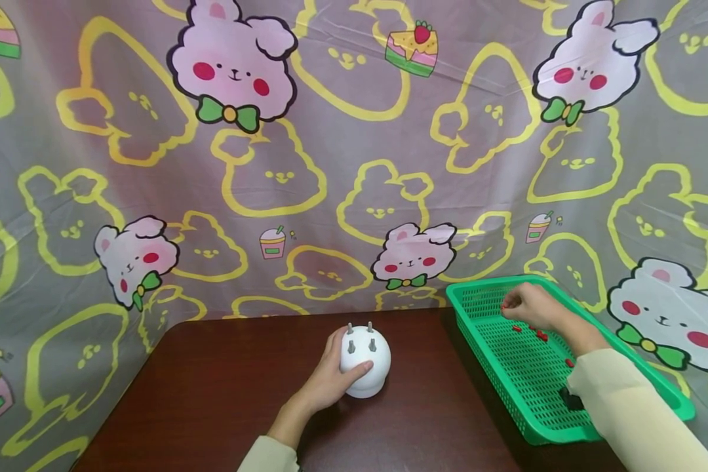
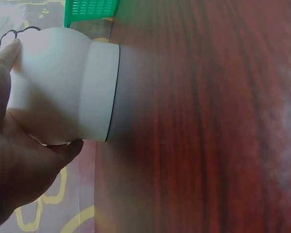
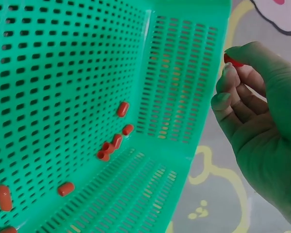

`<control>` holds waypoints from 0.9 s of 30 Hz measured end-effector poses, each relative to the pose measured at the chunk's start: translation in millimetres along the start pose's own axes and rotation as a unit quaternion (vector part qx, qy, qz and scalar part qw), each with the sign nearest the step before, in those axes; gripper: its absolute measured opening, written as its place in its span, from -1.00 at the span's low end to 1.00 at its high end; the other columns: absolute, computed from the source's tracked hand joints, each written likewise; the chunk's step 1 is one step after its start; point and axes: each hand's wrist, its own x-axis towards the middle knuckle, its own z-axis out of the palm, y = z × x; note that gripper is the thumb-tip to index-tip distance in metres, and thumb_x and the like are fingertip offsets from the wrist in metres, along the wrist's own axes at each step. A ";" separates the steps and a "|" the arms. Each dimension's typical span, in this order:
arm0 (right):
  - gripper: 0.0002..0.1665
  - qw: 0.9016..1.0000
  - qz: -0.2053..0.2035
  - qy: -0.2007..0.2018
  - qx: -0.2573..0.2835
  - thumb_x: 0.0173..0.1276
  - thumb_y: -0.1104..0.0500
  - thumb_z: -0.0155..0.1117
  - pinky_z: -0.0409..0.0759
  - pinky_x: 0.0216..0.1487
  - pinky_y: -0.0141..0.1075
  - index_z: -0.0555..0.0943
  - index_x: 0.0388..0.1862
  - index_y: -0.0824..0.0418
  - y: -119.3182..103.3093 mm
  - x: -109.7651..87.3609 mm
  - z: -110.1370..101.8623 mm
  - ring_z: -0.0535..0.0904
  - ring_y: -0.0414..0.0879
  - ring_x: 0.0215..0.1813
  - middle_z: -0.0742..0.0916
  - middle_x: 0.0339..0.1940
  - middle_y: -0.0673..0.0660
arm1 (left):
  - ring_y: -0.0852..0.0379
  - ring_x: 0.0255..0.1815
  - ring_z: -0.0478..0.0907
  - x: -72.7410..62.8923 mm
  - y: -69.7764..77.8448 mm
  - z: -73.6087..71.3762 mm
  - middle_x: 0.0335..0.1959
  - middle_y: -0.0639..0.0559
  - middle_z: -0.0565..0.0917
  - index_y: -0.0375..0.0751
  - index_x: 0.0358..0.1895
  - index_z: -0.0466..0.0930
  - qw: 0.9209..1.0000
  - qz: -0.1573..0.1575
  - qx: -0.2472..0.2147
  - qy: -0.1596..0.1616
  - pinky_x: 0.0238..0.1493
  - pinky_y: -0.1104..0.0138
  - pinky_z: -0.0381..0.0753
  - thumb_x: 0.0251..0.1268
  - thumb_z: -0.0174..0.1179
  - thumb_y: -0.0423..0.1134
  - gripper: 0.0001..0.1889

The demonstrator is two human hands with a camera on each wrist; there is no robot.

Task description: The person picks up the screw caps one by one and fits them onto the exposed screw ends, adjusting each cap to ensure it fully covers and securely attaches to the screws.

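A white rounded body (image 1: 364,383) with a flat base stands upright on the dark wooden table (image 1: 212,380). Several grey metal pegs (image 1: 372,345) stick up from its domed top. My left hand (image 1: 329,379) grips it from the left, thumb across the front and fingers round the far side. Over the far end of the green basket (image 1: 495,373), my right hand (image 1: 533,307) pinches a small red cap (image 3: 233,60) between thumb and fingertips. Several similar red caps (image 3: 66,189) lie on the basket floor, some with a hollow end showing.
A black object (image 1: 571,398), partly hidden by the right sleeve (image 1: 619,400), lies at the basket's near end. The basket's perforated walls rise around the caps. Behind the table hangs a cartoon-patterned cloth (image 1: 330,164).
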 end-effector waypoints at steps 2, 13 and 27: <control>-0.86 1.000 -0.005 0.002 0.004 0.43 0.21 0.31 0.60 -0.23 -0.16 0.75 -0.19 0.25 -5.1 0.4 -1.0 0.62 -0.10 -0.27 0.76 -0.30 0.03 | -0.16 0.46 0.27 0.0 0.4 -0.2 0.55 -0.14 0.14 -0.14 0.59 0.02 1.000 0.002 -0.001 0.001 0.40 -0.12 0.26 0.27 0.38 0.17 -0.01; -0.83 1.000 -0.022 0.011 0.012 0.44 0.18 0.33 0.63 -0.15 -0.12 0.73 -0.11 0.25 -24.3 -1.5 -3.5 0.63 -0.11 -0.20 0.76 -0.24 0.03 | -0.19 0.45 0.26 -2.7 1.5 0.2 0.55 -0.17 0.14 -0.18 0.58 0.04 1.000 0.006 -0.004 0.004 0.39 -0.15 0.26 0.29 0.38 0.12 -0.04; -0.88 0.998 -0.040 0.018 0.036 0.42 0.20 0.36 0.61 -0.23 -0.20 0.75 -0.19 0.23 -41.7 0.1 -8.2 0.63 -0.10 -0.28 0.75 -0.34 0.00 | -0.19 0.45 0.27 -2.2 0.6 0.4 0.55 -0.17 0.14 -0.16 0.59 0.02 1.000 0.005 -0.003 0.002 0.38 -0.15 0.27 0.29 0.38 0.13 -0.03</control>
